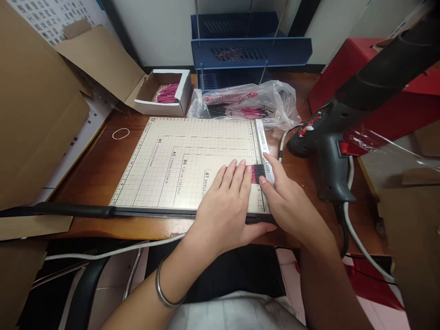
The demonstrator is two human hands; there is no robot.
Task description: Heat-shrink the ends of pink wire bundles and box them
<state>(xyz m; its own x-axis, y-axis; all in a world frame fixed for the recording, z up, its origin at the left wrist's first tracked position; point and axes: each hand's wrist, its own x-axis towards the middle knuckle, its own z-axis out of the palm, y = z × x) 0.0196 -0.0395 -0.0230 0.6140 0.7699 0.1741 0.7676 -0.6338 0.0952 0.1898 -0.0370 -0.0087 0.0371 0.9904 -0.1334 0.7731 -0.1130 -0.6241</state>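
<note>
My left hand (227, 201) lies flat, fingers stretched side by side, over a row of pink wires with black ends (258, 173). The wires rest on the cream gridded board of a paper cutter (154, 160), and the hand covers much of their length. At the board's right side, the black ends reach the white guide strip (264, 151). My right hand (290, 197) is against that strip with thumb and index finger apart. Its thumb tip is by the wire ends; its other fingers are mostly hidden. Along the near edge runs the cutter's black-handled arm (79, 210), lying down.
Behind the cutter are a white box (165, 109) of pink wires and a clear plastic bag (282, 103) with more wires. A heat gun (332, 156) stands at right beside a red box (364, 59). A rubber band (120, 133) lies left; blue trays (250, 52) stand behind.
</note>
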